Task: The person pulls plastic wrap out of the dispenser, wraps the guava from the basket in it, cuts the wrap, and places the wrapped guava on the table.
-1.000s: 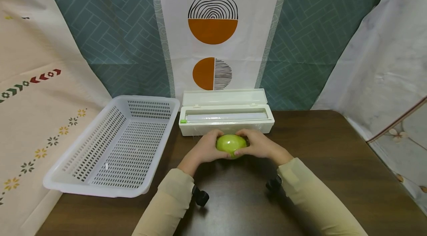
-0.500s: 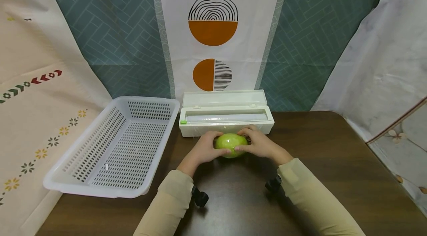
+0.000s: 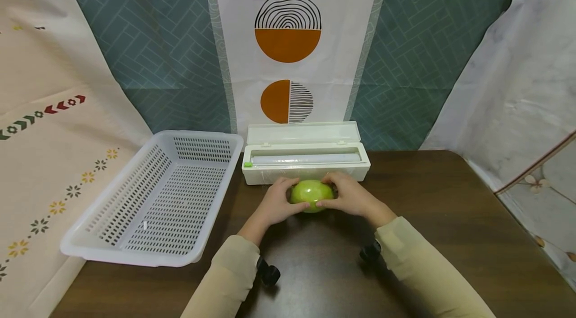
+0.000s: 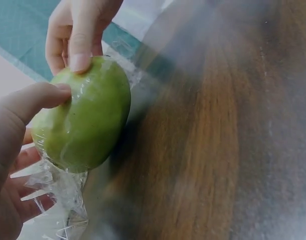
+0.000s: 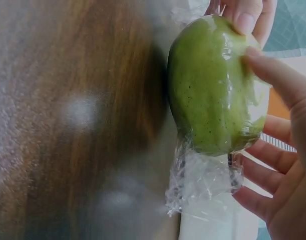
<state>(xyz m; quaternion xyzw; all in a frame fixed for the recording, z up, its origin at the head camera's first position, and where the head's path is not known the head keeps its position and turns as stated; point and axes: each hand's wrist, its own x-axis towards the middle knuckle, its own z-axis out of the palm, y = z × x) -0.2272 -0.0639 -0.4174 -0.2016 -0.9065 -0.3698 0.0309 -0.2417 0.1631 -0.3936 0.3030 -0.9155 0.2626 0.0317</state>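
Observation:
A green mango point(image 3: 312, 194) lies lengthwise between both hands, just in front of the cling film dispenser point(image 3: 306, 174). Clear cling film point(image 5: 205, 177) covers it, with crumpled ends sticking out at its two tips. My left hand point(image 3: 275, 202) holds the left end, thumb pressed on the near top side and fingers spread behind. The right hand point(image 3: 353, 199) holds the other end in the same way. In the left wrist view both thumbs rest on the wrapped mango point(image 4: 90, 115). The far fingertips are partly hidden behind the fruit in the head view.
The dispenser's lid point(image 3: 303, 133) stands open at the back, and a film roll point(image 3: 306, 159) lies inside. At the left, a white perforated basket point(image 3: 204, 228) sits on the brown table point(image 3: 450, 218). Patterned cloths point(image 3: 405, 83) hang behind and at the sides.
Both hands stay around the mango, which keeps nearly the same place. The thumbs and fingers shift slightly on the film; the right fingers rise a little, then settle back.

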